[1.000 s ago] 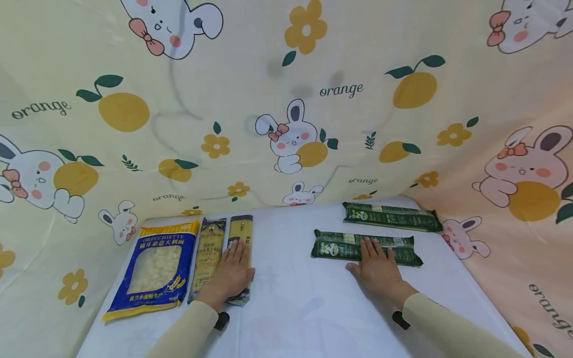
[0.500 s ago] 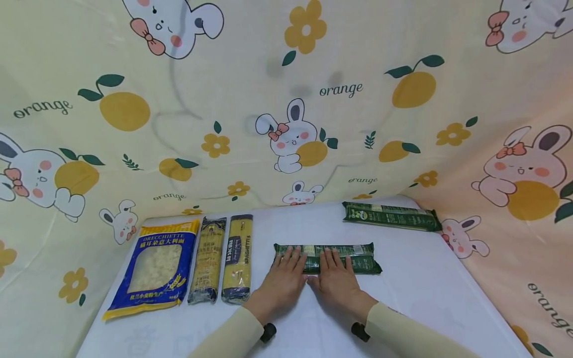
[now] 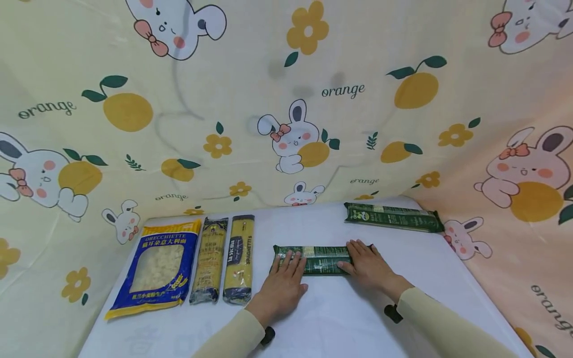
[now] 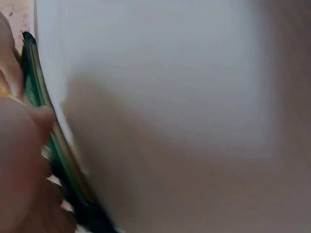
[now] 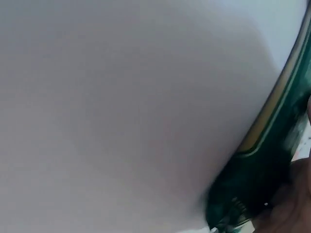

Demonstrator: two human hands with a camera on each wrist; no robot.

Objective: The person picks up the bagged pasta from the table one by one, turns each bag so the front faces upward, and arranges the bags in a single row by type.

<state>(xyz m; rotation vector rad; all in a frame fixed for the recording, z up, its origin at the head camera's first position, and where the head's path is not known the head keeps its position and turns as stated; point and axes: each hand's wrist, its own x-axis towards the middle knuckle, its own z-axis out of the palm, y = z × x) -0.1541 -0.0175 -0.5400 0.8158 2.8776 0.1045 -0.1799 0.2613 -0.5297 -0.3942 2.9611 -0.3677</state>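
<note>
In the head view a green noodle packet (image 3: 325, 259) lies flat on the white table, crosswise in front of me. My left hand (image 3: 281, 283) rests on its left end with the fingers straight and the thumb off the near edge. Over its right end lies my right hand (image 3: 369, 263), fingers extended toward the far edge and thumb on the packet's top. Both wrist views are blurred; the packet's edge (image 4: 68, 160) runs beside my left hand, and its dark green end (image 5: 248, 189) shows by my right fingers. Both hands cover the packet's ends.
To the left stand side by side a blue and yellow orecchiette bag (image 3: 154, 268), a narrow pasta packet (image 3: 209, 261) and a spaghetti packet (image 3: 238, 258). Another green packet (image 3: 394, 217) lies at the back right. A patterned cloth (image 3: 250, 114) rises behind the white table (image 3: 331, 323).
The green packet has slid left and slightly nearer. My left hand has left the spaghetti packet for the green packet's left end. My right hand has shifted to its right end.
</note>
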